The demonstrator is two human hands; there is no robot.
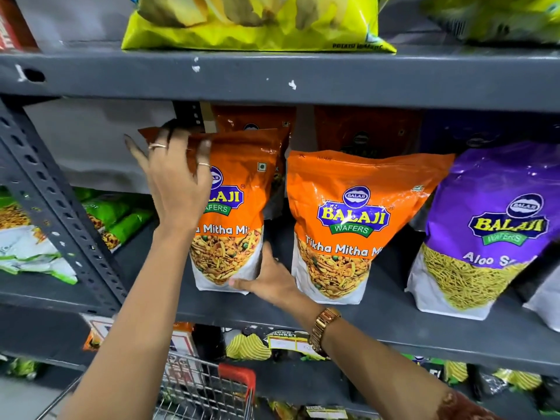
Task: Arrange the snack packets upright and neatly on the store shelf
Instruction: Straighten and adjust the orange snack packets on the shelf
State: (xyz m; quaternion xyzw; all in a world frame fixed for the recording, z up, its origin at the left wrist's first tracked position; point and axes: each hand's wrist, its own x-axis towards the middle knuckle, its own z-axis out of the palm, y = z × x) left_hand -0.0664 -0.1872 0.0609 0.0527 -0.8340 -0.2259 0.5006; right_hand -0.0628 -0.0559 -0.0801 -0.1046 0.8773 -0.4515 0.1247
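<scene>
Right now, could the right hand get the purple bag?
Probably yes. The right hand is on the left orange bag; the purple bag stands at the shelf's front, nothing before it.

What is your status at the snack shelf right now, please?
Left hand grips top of orange packet; right hand steadies its base. Packet upright on shelf. Second orange packet close beside; nothing blocking.
</scene>
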